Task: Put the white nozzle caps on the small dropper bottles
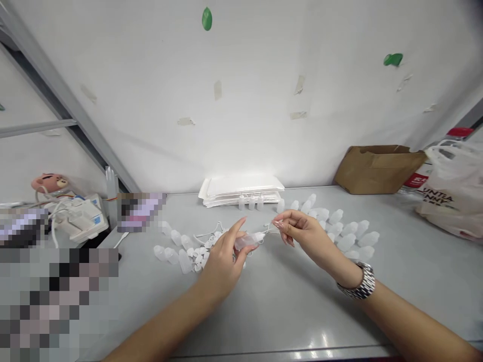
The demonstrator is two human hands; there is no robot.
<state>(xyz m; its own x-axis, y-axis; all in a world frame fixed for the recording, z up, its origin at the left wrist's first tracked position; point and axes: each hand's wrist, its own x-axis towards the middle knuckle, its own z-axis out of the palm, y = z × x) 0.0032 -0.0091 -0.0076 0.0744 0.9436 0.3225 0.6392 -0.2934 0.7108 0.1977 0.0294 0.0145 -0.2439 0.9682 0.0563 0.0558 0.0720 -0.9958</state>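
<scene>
Head view: left hand held a bottle, right hand pinched string, past the bench front edge.

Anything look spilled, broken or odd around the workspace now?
No spill shows. On the wall, scattered tape scraps have ragged edges, like untidy leftovers. The bottle in the left hand shows no obvious damage.

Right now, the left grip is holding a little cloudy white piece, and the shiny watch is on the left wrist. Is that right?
Not quite: the shiny watch is on the right wrist, as the head view shows. The left grip is indeed holding a little cloudy white piece.
</scene>
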